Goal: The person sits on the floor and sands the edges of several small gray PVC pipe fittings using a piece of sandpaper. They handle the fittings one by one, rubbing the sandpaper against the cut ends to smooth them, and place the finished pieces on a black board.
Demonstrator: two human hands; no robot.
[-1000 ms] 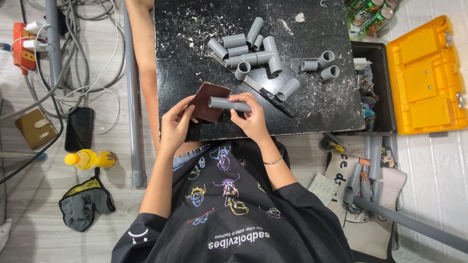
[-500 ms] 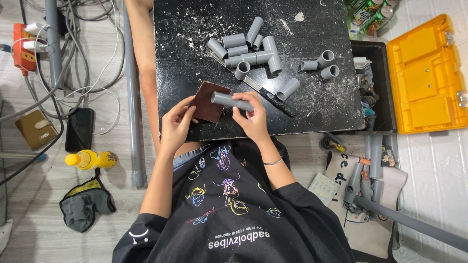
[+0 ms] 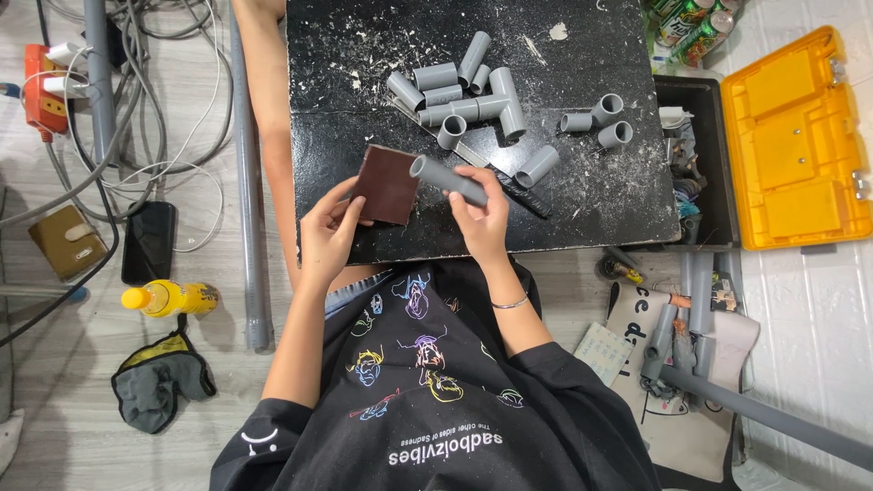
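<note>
A short grey pipe piece (image 3: pixel 448 180) is being held just above the near edge of the black counter (image 3: pixel 600 209), the right hand (image 3: pixel 479 221) clamping its fingers around its right end. Its open left end is meeting a brown sandpaper sheet (image 3: pixel 386 185), which the left hand (image 3: pixel 327 238) is pinching by its lower edge. Beyond, a cluster of grey pipe offcuts (image 3: pixel 473 95) is lying on the counter (dusted with white flecks), and a yellow toolbox lid (image 3: pixel 796 145) is sitting open well to the right.

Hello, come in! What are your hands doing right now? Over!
Left hand holds brown sandpaper sheet. Right hand grips short grey pipe, end against the sheet. Pile of grey pipe fittings beyond, apart.
</note>
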